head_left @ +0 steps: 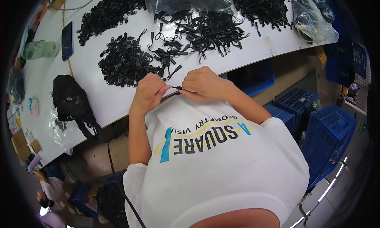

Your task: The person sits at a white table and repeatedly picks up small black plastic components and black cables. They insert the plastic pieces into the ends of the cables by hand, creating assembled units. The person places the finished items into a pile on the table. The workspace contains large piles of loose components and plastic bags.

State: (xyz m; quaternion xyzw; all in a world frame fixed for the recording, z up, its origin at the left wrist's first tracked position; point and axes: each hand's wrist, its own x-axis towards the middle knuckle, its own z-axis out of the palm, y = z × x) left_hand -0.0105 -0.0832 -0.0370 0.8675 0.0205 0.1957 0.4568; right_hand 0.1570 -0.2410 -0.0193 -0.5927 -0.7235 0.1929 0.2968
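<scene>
Light: bright, even, from overhead; white table [118, 97] evenly lit.
Shadows: soft and short under the black piles; deep shade beneath the table edge.
Glare: mild sheen on clear plastic bags [316, 26].
Distortion: strong fisheye, table edge bowed, corners black.
Focus: centre sharp, rim soft.

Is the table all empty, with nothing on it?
No, the white table is covered with heaps of small black parts, and both hands pinch one small black piece between them.
</scene>
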